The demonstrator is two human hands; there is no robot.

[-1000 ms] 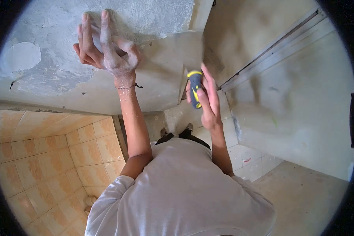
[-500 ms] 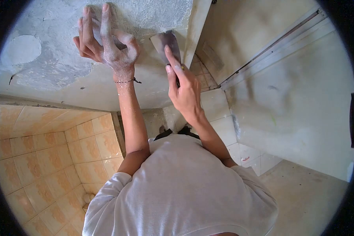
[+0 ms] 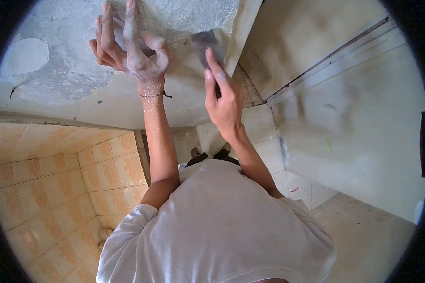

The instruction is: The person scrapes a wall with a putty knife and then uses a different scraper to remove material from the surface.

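My right hand is wrapped round the handle of a putty knife, its index finger stretched along the blade. The blade's wide end lies at the grey-patched wall, close to the wall's right edge; whether it touches is hard to tell. To the left, my left hand is coated in white dust, its fingers curled upward. Between its thumb and fingers shows a flat grey piece, mostly hidden, whose kind I cannot make out. A dark cord bracelet circles that wrist.
Orange-and-white tiles line the recess at lower left, below a ledge. A pale door-like panel stands on the right, with a metal-edged frame above it. Bare floor shows at lower right.
My right hand and the putty knife have shifted slightly up and right, and the blade has turned a little. My left hand has moved slightly up and right with its grip kept.
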